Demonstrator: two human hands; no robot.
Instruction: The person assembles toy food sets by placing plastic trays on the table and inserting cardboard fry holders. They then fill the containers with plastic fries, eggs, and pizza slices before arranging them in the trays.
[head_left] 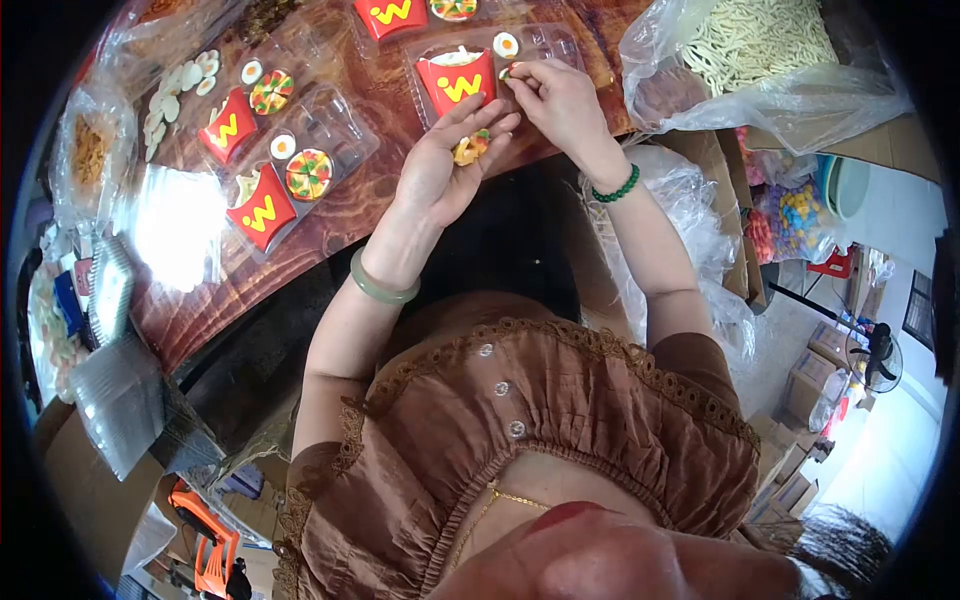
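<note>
My left hand [435, 170] is turned palm up at the table's front edge, cupping several small orange, yellow and green toy pizza slices [470, 148]. Beside it, my right hand [565, 108] pinches a small toy pizza slice [507, 76] between thumb and fingertips, over a clear plastic tray [560, 42]. In that tray lie a red toy fries box [455, 84] with a yellow mark and a toy fried egg [506, 45]. My left fingers partly cover the lower end of the fries box.
Filled trays at left hold more fries boxes [262, 208], eggs and round toy pizzas [309, 174]. Loose white-and-yellow egg pieces [183, 88] lie farther left. A plastic bag of pale toy fries [765, 45] is at right. Stacked clear trays [118, 400] stand at lower left.
</note>
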